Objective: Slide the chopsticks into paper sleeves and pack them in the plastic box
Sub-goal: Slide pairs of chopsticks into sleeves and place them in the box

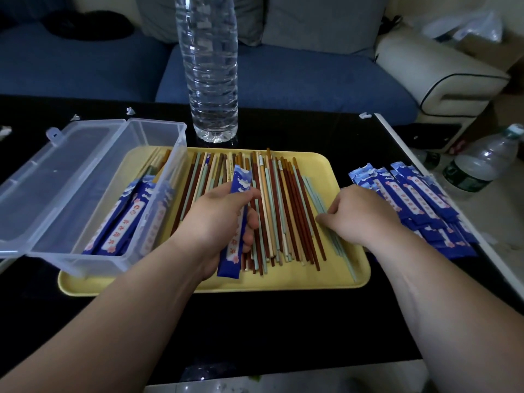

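Left hand [218,219] is gripping a blue paper sleeve [241,182] over loose chopsticks [280,211] lying in the yellow tray [340,273]. Right hand [360,214], fingers curled, is pinching pale green chopsticks [337,245] at the tray's right side. Filled sleeves [119,222] are lying in the open plastic box [85,154], left.

Left hand [224,219]: shown bare; creases are seen over the knuckles.
Left forearm [127,302]: left uncovered along the whole length shown.
Right hand [365,214]: shown bare as far as the wrist.
Right forearm [442,302]: left uncovered; faint long ridges are seen along it.
Fingers [326,219]: bare, with rounded tips.
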